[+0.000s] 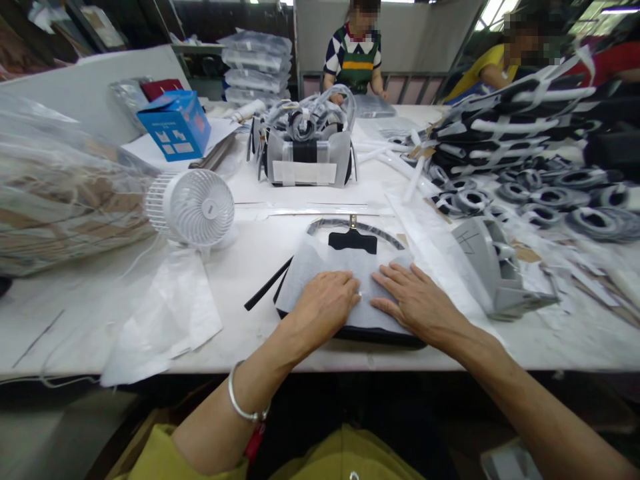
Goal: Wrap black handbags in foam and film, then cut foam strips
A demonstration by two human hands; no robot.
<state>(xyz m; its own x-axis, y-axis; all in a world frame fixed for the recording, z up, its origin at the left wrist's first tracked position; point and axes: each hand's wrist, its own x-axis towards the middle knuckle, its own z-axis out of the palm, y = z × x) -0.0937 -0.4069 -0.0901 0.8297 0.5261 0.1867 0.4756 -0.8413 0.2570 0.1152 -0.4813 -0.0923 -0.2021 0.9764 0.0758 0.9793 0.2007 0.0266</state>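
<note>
A black handbag [385, 335] lies flat near the table's front edge, with a sheet of white tissue paper [310, 263] over most of it. Its wrapped handle [320, 225] arches out at the far side, beside a black flap with a gold clasp [353, 240]. A black strap [269, 283] sticks out on the left. My left hand [327, 300] rests on the paper, fingers close together and slightly bent. To its right, my right hand [417, 300] presses on the same sheet with its fingers spread. Neither hand grasps anything.
A white fan [193, 207] and plastic sheeting [165, 320] are on the left, near a blue box [175, 125]. Wrapped bags [305, 147] stand ahead. A grey tape dispenser [493, 267] and coiled wrapped handles [550, 197] lie right. A co-worker [354, 57] works across the table.
</note>
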